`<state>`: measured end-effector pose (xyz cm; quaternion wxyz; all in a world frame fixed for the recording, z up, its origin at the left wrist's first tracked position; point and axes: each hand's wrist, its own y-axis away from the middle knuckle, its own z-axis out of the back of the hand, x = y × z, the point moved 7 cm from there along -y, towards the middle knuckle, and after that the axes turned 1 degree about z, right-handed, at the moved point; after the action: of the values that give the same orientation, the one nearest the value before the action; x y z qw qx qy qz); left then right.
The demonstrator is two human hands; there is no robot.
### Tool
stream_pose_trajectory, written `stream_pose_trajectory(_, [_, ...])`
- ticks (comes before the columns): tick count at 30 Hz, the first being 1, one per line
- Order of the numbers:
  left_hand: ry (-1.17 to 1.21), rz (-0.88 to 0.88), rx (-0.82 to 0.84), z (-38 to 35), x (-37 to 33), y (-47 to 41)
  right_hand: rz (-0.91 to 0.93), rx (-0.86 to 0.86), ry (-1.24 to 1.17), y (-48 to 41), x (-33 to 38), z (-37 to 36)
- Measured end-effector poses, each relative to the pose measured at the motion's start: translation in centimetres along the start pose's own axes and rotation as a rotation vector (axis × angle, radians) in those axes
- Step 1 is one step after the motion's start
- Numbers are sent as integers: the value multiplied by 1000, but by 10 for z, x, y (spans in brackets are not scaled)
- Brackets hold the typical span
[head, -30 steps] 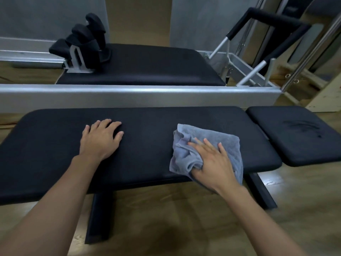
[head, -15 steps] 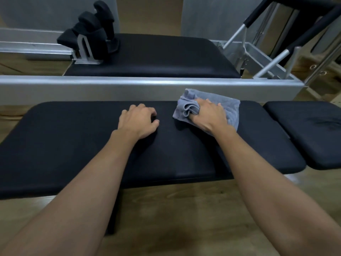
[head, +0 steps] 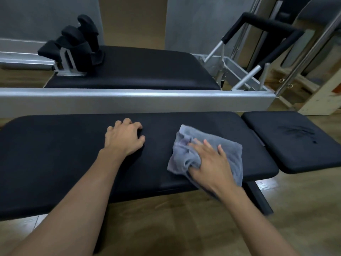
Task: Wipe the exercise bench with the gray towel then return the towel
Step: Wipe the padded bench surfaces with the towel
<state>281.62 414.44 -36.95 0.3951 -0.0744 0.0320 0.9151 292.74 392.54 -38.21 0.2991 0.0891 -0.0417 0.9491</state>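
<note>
The black padded exercise bench (head: 60, 154) runs left to right across the middle of the view. A crumpled gray towel (head: 186, 154) lies on its right part. My right hand (head: 210, 163) presses flat on the towel, thumb tucked into its folds, near the bench's front edge. My left hand (head: 123, 137) rests on the bare pad left of the towel, its fingers curled and holding nothing.
A separate black seat pad (head: 295, 143) adjoins the bench on the right. Behind runs a silver rail (head: 129, 100) of a reformer with a black carriage (head: 138, 69), shoulder rests (head: 77, 41) and a padded foot bar (head: 267, 21). Wooden floor (head: 175, 222) lies below.
My right hand has pulled the towel from the bench's far edge back toward the near edge and slightly right. My left hand has stayed on the pad, fingers curled more.
</note>
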Motion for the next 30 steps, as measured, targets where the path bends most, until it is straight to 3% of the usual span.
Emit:
stream_pose_trajectory(6, [40, 34, -29, -3, -1, -1, -76, -4, -33, -111, -13, 5])
stream_pose_trajectory(11, [49, 45, -43, -6, -1, 1, -82, -22, -61, -144, -18, 9])
stream_pose_trajectory(20, [41, 50, -40, -3, -10, 6, -15, -9, -21, -24, -19, 5])
stream_pose_trajectory(24, [97, -62, -103, 0, -52, 7, -13, -4, -31, 45, -28, 2])
stream_pose_trajectory(30, [99, -177, -39, -15, -112, 5, -99, -9, -62, -3, -40, 17])
